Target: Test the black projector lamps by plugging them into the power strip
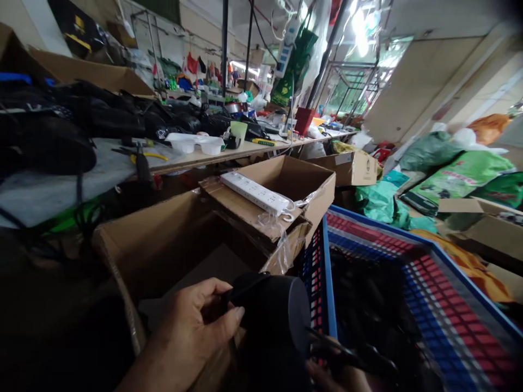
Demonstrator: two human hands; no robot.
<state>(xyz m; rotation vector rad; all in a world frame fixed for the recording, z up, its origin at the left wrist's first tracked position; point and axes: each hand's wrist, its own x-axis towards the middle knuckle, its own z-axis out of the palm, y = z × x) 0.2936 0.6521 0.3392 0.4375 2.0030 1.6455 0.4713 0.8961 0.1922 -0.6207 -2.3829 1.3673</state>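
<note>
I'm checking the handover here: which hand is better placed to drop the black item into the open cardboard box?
Probably the left. The left hand already pinches the black item right above the cardboard box. The right hand, barely visible, holds scissors by the blue crate.

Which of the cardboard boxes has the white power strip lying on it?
The open middle cardboard box, beside the blue crate; the white power strip rests on its flap. The other boxes carry none.

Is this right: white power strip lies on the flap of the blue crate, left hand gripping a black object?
Not quite. The head view shows the white power strip lying on the flap of a cardboard box, not the blue crate. The left hand does grip the black object.
</note>
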